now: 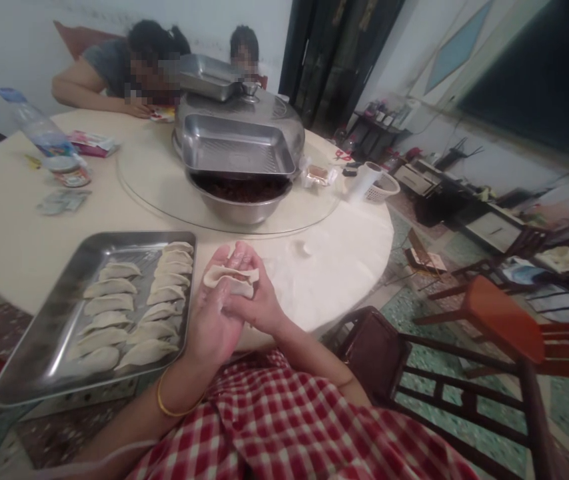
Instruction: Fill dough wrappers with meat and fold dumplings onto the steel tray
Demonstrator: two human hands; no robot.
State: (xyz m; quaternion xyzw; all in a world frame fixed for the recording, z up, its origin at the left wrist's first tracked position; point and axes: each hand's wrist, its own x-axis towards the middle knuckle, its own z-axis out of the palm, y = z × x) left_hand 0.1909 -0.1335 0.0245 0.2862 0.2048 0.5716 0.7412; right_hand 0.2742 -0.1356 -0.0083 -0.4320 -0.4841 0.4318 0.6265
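Note:
Between my two hands is a dumpling (232, 280), its wrapper folded over with brown filling showing along the gap. My left hand (217, 320) cradles it from below and the left, thumb against the near side. From the right, the fingers and thumb of my right hand (259, 300) press on the wrapper's edge. Left of my hands, a metal tray (49, 333) holds two rows of folded dumplings (109, 304). Beyond my hands, a steel bowl (242, 208) of dark filling (237, 189) stands partly under a second metal tray (239, 148).
A domed metal lid (269, 107) with another tray (209, 77) on it stands on the glass turntable (154, 207). A scrap of dough (304, 249) lies right of my hands. A plastic bottle (39, 127) and jar (69, 172) stand left. Two people sit across; a dark chair (374, 353) is at right.

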